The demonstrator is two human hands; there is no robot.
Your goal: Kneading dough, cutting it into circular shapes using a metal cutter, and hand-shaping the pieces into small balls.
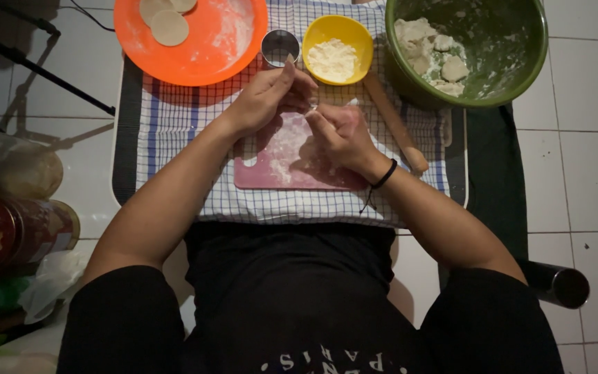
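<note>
Over the pink rectangular cutting board (292, 166), a small pale dough piece (312, 105) is pinched between left hand (266, 100) and right hand (340, 135), both grips closed on it. Tearing is likely if overstretched; the wooden rolling pin (394, 123) nearby could be knocked.

Both forearms reach forward and angle inward, so the two hands meet in the middle. The left hand (264, 100) is turned palm down, its fingers (286, 77) curled and pinched together at the tips. The right hand (340, 135) is loosely closed, knuckles up, its fingertips close against those of the left. A dark band circles the right wrist.
</note>
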